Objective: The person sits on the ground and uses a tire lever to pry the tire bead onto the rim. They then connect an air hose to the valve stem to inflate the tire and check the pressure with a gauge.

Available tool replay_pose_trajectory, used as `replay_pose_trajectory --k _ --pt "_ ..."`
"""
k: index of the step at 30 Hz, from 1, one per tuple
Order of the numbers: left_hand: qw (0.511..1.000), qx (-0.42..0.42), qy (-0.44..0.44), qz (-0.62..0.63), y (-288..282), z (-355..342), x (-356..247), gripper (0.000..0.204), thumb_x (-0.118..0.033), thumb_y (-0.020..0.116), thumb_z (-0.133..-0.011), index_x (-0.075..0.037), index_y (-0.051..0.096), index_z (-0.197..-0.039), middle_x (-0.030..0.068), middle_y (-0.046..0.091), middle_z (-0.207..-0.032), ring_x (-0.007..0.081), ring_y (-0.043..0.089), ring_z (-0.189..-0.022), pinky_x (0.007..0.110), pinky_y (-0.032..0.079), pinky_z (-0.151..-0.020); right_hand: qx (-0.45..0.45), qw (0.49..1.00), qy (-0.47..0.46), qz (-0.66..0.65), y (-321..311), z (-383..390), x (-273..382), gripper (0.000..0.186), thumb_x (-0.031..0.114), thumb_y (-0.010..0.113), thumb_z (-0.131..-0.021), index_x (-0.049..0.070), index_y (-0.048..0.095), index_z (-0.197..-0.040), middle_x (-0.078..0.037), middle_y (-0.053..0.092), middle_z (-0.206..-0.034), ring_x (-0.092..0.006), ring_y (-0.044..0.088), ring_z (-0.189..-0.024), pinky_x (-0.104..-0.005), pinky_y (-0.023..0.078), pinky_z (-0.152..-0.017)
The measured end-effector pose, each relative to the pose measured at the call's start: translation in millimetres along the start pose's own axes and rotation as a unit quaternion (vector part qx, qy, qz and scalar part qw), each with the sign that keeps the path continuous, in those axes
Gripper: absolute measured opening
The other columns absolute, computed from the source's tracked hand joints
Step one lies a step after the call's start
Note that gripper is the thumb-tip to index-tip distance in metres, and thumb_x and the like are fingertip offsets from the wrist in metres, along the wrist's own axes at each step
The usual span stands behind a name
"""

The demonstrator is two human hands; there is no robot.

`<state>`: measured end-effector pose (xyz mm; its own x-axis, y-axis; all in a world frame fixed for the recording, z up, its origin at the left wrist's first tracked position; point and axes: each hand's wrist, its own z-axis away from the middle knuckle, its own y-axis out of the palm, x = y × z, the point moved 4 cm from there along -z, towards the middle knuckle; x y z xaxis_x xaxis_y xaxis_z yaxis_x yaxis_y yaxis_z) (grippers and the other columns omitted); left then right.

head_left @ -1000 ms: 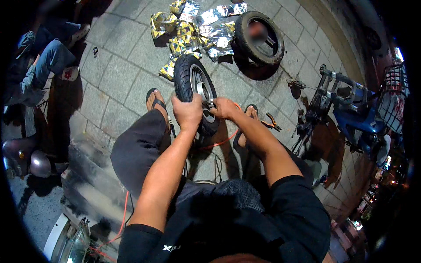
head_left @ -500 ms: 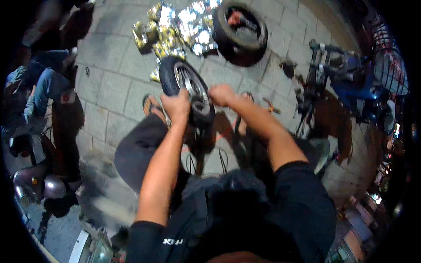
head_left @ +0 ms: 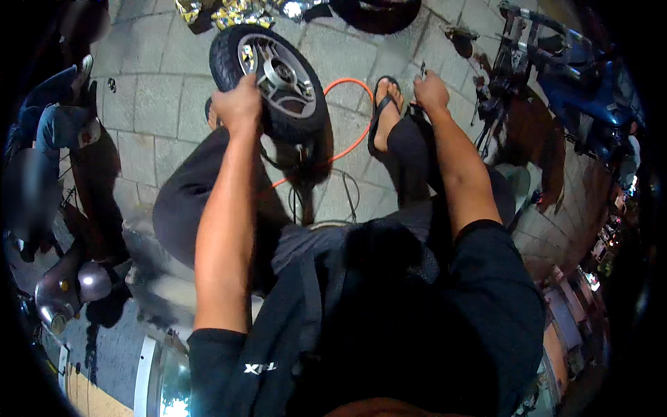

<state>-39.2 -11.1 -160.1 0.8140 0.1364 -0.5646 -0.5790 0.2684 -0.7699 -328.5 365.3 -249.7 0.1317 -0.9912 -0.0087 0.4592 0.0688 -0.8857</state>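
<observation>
A spoked motorcycle wheel with a black tyre stands tilted between my feet. My left hand is closed on its near left side, with the thumb over the tyre's edge by the silvery rim. To the right, past my sandalled foot, my right hand is closed around a small pair of pliers. Only a dark end shows above the fingers; the rest is hidden by the hand. An orange hose curves over the paving beside the wheel.
A loose tyre and shiny foil-like packets lie at the far edge. At the right stands a partly dismantled blue motorcycle. Another person's legs in jeans are at the left, above a motorcycle's round lamp.
My right hand has left the wheel, moved right and closed on the pliers that lay on the paving. The wheel leans more to the left, my left hand still on it. The view has shifted nearer.
</observation>
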Motion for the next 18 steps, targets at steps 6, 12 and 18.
replay_pose_trajectory --k 6,12,18 --pt "0.991 0.06 -0.074 0.099 4.6 -21.8 -26.9 0.069 -0.028 0.081 -0.075 0.021 0.062 -0.12 0.0297 0.071 -0.117 0.0364 0.072 -0.099 0.044 0.057 -0.085 0.129 0.909 -0.382 0.104 106.1 66.6 76.9 0.031 0.029 0.062 -0.093 0.007 0.076 -0.11 -0.019 0.072 -0.114 -0.0407 0.069 -0.112 -0.0536 0.054 -0.096" --pt "0.979 0.077 -0.077 0.171 2.2 -19.8 -39.4 0.075 -0.03 0.081 -0.075 0.024 0.057 -0.121 0.0333 0.07 -0.113 0.0377 0.071 -0.101 0.043 0.056 -0.09 0.185 0.802 -0.568 -0.022 228.7 165.6 151.7 0.039 0.013 0.065 -0.086 0.01 0.071 -0.125 -0.017 0.07 -0.128 -0.0408 0.065 -0.121 -0.0508 0.052 -0.104" --pt "0.98 0.088 -0.049 0.169 2.9 -11.2 -38.1 0.051 -0.025 0.079 -0.078 0.015 0.065 -0.108 0.0236 0.074 -0.101 0.0311 0.07 -0.092 0.042 0.055 -0.085 0.233 0.839 -0.482 -0.099 330.5 231.3 224.2 0.045 0.03 0.06 -0.093 0.012 0.061 -0.134 -0.015 0.057 -0.136 -0.037 0.052 -0.124 -0.0491 0.04 -0.106"
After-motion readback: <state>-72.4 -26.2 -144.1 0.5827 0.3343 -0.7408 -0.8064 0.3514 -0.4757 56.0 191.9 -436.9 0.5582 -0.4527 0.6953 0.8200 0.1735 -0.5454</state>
